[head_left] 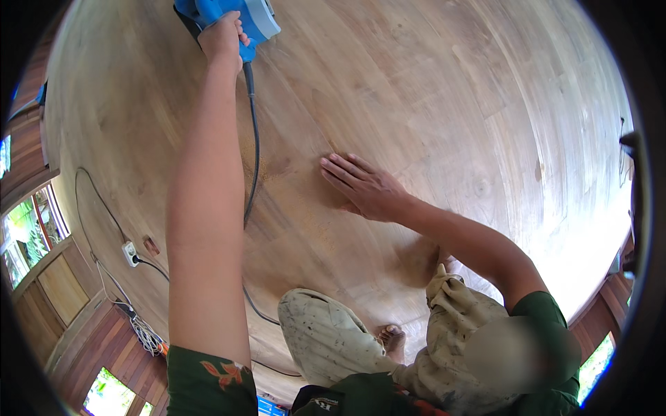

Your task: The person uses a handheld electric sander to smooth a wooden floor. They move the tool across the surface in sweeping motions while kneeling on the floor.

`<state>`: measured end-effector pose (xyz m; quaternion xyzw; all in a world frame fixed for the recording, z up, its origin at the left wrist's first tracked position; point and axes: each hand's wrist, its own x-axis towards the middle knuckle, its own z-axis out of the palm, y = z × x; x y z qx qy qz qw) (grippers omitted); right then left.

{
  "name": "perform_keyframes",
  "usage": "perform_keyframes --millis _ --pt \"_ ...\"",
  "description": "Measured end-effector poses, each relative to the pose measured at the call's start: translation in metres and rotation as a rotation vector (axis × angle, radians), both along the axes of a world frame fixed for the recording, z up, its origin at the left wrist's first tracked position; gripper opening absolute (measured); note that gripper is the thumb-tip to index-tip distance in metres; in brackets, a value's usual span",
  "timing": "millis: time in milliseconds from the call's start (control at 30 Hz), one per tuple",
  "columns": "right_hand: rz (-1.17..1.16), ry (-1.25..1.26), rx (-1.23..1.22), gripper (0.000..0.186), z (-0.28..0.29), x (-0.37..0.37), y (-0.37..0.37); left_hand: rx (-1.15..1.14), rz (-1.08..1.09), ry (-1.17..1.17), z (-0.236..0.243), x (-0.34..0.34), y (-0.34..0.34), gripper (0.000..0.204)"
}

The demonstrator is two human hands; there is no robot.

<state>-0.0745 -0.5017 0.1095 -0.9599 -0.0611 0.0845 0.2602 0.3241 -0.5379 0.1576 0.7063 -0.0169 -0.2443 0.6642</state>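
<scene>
With my left arm stretched far forward, my left hand is closed around the handle of a blue corded sander at the top edge. The upper part of the tool is cut off by the frame. Its dark cord runs back along my forearm. My right hand lies palm down on the wooden floor, fingers stretched out and holding nothing. Fine sawdust is scattered on the boards between the cord and this hand.
A white socket block with a black plug lies on the floor to the left. Beyond it is a tangle of pale cable. Wooden walls with windows border the left side. My knees and bare foot are close below.
</scene>
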Motion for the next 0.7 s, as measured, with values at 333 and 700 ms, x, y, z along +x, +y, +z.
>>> perform_keyframes --millis 333,700 --pt "-0.11 0.08 -0.003 0.082 0.01 -0.058 0.007 0.002 0.039 0.044 -0.001 -0.012 0.003 0.017" --pt "-0.874 -0.183 -0.362 0.071 -0.037 -0.183 -0.103 -0.031 0.113 0.087 -0.002 -0.105 0.067 0.021"
